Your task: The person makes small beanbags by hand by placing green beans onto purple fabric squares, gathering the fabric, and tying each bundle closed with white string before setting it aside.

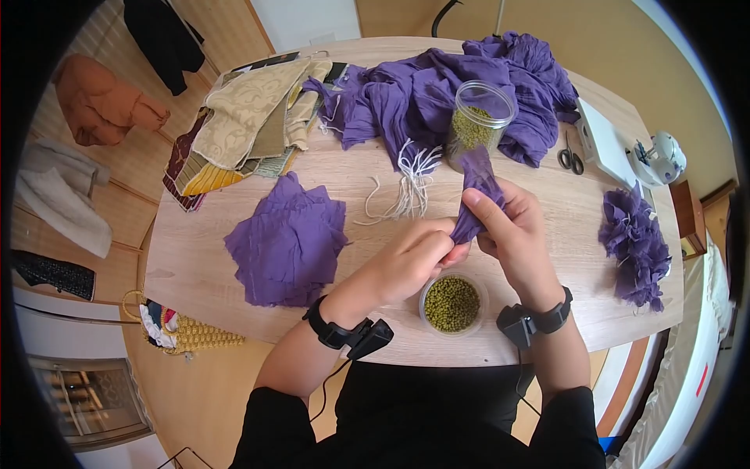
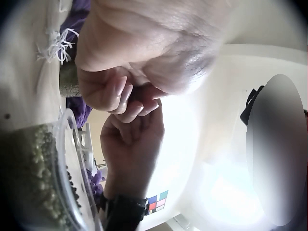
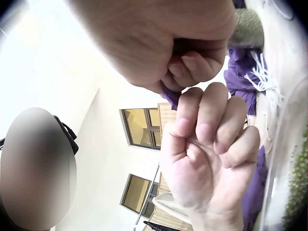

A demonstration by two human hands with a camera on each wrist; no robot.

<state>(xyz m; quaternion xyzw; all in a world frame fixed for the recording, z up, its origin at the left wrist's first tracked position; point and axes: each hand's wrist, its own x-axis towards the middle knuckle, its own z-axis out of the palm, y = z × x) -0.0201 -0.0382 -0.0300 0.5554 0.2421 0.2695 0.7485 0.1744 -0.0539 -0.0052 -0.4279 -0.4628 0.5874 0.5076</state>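
A gathered piece of purple cloth (image 1: 478, 187) is held between both hands, above the table. The left hand (image 1: 414, 254) pinches its lower end with curled fingers. My right hand (image 1: 512, 230) grips it higher up, thumb laid along the cloth; its fingers curl inward in the right wrist view (image 3: 192, 57). Only a small purple tip of the cloth shows there. Just below the hands stands an open round tub of green beans (image 1: 452, 305). Behind them is a clear jar (image 1: 473, 129) partly filled with green beans, and beside it lies a bunch of white strings (image 1: 412, 184).
Stacked purple squares (image 1: 287, 238) lie at the left, patterned fabrics (image 1: 242, 117) behind them. A large purple cloth (image 1: 422, 86) spreads along the back. Scissors (image 1: 570, 156), a small sewing machine (image 1: 662, 158) and a ruffled purple piece (image 1: 633, 250) are at the right.
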